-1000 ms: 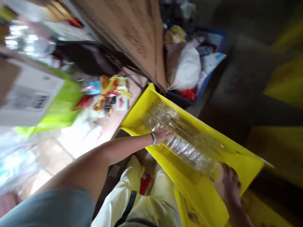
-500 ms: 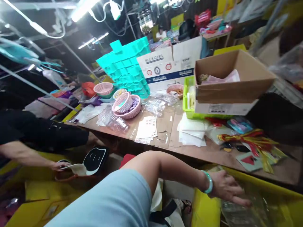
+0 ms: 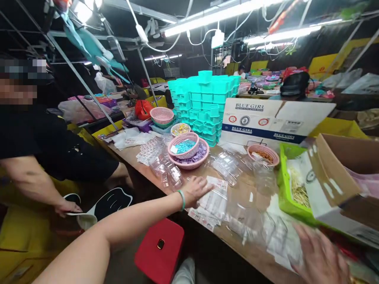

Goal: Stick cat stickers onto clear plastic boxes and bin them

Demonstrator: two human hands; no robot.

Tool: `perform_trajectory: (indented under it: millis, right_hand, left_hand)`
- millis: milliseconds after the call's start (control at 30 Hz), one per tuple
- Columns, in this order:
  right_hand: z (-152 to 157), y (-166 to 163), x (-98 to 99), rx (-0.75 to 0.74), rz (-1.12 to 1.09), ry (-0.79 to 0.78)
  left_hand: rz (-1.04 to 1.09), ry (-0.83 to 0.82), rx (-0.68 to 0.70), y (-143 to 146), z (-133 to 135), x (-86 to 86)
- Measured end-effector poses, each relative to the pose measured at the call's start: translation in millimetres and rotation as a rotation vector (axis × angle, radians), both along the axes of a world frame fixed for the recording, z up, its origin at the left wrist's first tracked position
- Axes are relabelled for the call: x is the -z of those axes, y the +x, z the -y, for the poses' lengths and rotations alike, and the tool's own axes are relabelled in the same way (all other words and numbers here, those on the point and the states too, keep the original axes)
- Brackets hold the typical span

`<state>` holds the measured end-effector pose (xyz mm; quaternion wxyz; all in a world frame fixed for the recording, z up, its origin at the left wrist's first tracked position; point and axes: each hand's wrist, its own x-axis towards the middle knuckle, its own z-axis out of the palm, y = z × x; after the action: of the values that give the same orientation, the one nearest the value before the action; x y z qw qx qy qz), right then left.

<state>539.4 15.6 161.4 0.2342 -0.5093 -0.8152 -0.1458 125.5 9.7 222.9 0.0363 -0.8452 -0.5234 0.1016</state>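
Note:
My left hand (image 3: 197, 190), a pale green bangle on its wrist, lies open with fingers spread flat on a pile of printed cards and clear plastic packs (image 3: 213, 199) near the front edge of a brown table (image 3: 139, 154). My right hand (image 3: 321, 258) is at the lower right, blurred by motion, next to clear plastic wrappers (image 3: 266, 232) on the table; I cannot make out whether its fingers hold anything.
Stacked pink baskets (image 3: 189, 150) with blue and purple bits, a teal crate stack (image 3: 204, 102), a white carton (image 3: 272, 118), a green tray (image 3: 286, 185) and a cardboard box (image 3: 343, 177) stand on the table. A red stool (image 3: 161, 248) sits below. A person in black (image 3: 44, 157) crouches left.
My view swung from the yellow bin up to the table. My left hand left the clear plastic in the bin and now rests on the card pile. My right hand came into view.

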Motion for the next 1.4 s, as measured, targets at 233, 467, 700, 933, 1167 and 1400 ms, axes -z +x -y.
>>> perform_trajectory:
  millis: [233,467,700,933,1167,1400]
  right_hand:
    - [-203,-257,-114.8,-0.161,0.391,-0.047]
    - [-337,-501,-154.0,-0.344,0.621,0.003]
    - [-424,-640,-139.1,-0.42,0.771,-0.017]
    - [-469,-693,-95.9,-0.413,0.769,-0.148]
    - [-488,-704,-58.2,-0.323,0.758,-0.26]
    - [-489,-713,-54.7,-0.293,0.718,-0.398]
  left_hand:
    - [0.129,0.187,-0.419,-229,-74,-29.4]
    - [0.2,0.307,-0.633,-406,-142,19.1]
    - [0.282,0.316,-0.74,-497,-203,86.1]
    - [0.356,0.248,-0.818,-531,-237,126.1]
    - [0.355,0.113,-0.905,-549,-259,135.6]
    - [0.488,0.322,-1.073,-549,-252,139.9]
